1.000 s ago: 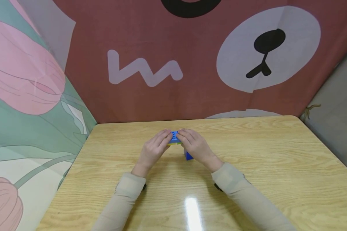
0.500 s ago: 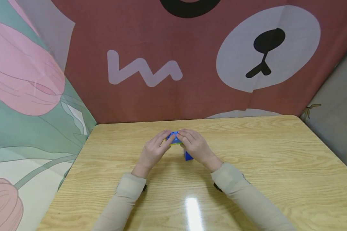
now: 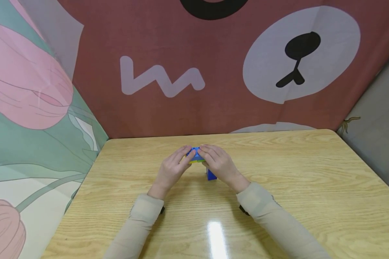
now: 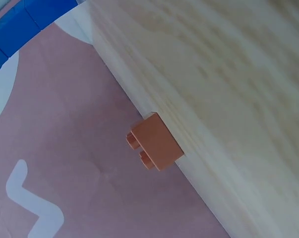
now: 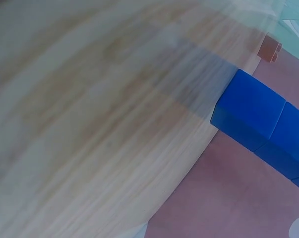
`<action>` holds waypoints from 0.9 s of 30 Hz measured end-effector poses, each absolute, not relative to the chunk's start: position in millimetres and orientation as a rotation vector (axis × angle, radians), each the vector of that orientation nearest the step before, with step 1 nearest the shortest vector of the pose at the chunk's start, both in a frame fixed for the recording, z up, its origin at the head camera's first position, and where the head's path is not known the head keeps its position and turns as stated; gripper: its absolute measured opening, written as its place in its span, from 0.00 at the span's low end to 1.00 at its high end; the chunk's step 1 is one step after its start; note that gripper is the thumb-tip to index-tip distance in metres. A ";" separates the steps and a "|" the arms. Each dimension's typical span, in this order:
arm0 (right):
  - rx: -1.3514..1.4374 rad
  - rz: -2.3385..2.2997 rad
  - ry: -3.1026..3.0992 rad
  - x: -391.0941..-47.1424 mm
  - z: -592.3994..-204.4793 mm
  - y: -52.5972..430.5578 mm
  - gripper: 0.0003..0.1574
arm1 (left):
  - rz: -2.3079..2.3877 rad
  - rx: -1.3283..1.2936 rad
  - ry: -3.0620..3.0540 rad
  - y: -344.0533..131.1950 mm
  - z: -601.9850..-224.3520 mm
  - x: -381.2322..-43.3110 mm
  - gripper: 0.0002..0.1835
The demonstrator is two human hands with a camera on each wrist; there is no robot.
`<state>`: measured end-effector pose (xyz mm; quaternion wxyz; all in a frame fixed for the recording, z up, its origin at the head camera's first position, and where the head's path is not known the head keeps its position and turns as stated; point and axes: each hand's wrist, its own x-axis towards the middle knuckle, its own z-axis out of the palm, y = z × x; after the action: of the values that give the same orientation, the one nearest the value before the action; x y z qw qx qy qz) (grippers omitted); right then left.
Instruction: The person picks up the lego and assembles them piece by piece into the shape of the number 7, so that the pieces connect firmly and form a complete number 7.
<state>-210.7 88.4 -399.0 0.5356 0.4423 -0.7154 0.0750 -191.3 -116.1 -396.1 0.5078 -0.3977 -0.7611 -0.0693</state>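
Both hands hold a low piece of toy building bricks near the table's far middle, blue studded brick (image 3: 197, 155) on top and a yellow and green layer (image 3: 197, 161) along its lower edge. My left hand (image 3: 172, 168) grips its left end, thumb at the near side. The right hand (image 3: 221, 166) has its fingers over the other end. Just below the right hand, a blue brick stack (image 3: 211, 175) stands on the table, partly hidden by that hand; the right wrist view shows several blue bricks (image 5: 251, 106) in it. Neither wrist view shows the fingers.
An orange-brown brick (image 4: 158, 141) with studs stands on the wooden table (image 3: 295, 187), seen in both wrist views but hidden in the head view. Behind the table's far edge hangs a printed cloth (image 3: 155, 115). Dark wrist devices (image 3: 244, 210) show under the cuffs.
Since one second ago the left thumb has come up against the near side of the blue brick, and the held piece has shifted slightly. The standing blue stack stays in place.
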 end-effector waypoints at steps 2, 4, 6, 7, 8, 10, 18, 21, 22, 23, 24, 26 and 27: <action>1.058 0.191 -1.702 -211.2 -399.6 88.8 0.25 | -0.161 -0.957 -1.832 -116.1 -396.0 -191.4 0.31; 1.063 0.201 -1.697 -211.7 -400.0 89.1 0.20 | -0.157 -0.956 -1.825 -116.3 -396.0 -191.6 0.31; 1.066 0.205 -1.694 -212.0 -400.2 89.3 0.18 | -0.152 -0.957 -1.818 -116.6 -395.9 -191.6 0.28; 1.066 0.204 -1.694 -212.2 -400.3 89.3 0.18 | -0.153 -0.959 -1.815 -116.8 -396.0 -191.8 0.26; 1.066 0.204 -1.694 -212.1 -400.1 89.5 0.19 | -0.153 -0.962 -1.813 -117.0 -396.0 -191.8 0.22; 1.063 0.197 -1.696 -211.8 -399.9 89.6 0.23 | -0.153 -0.967 -1.810 -117.5 -396.0 -192.0 0.16; 1.040 0.174 -1.707 -210.9 -398.9 88.5 0.34 | -0.158 -0.976 -1.827 -118.5 -396.9 -192.5 0.17; 1.030 0.176 -1.713 -210.3 -397.7 87.7 0.34 | -0.181 -0.980 -1.860 -117.2 -396.1 -192.5 0.27; 1.028 0.178 -1.714 -210.1 -397.2 87.6 0.34 | -0.191 -0.982 -1.870 -116.7 -395.6 -192.4 0.29; 1.027 0.178 -1.717 -209.9 -396.7 87.5 0.34 | -0.203 -0.984 -1.881 -116.1 -395.0 -192.3 0.31; 1.026 0.178 -1.719 -209.6 -396.1 87.6 0.35 | -0.220 -0.986 -1.891 -115.7 -394.6 -192.1 0.31; 1.027 0.184 -1.723 -209.3 -395.0 87.8 0.35 | -0.246 -0.990 -1.907 -114.9 -393.8 -191.7 0.31; 1.029 0.187 -1.724 -209.2 -394.6 88.0 0.35 | -0.256 -0.993 -1.913 -114.6 -393.6 -191.6 0.31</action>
<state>-209.2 88.0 -394.6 0.5335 0.4316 -0.7232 0.0784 -191.6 -114.6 -393.6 0.4667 -0.4044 -0.7796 -0.1042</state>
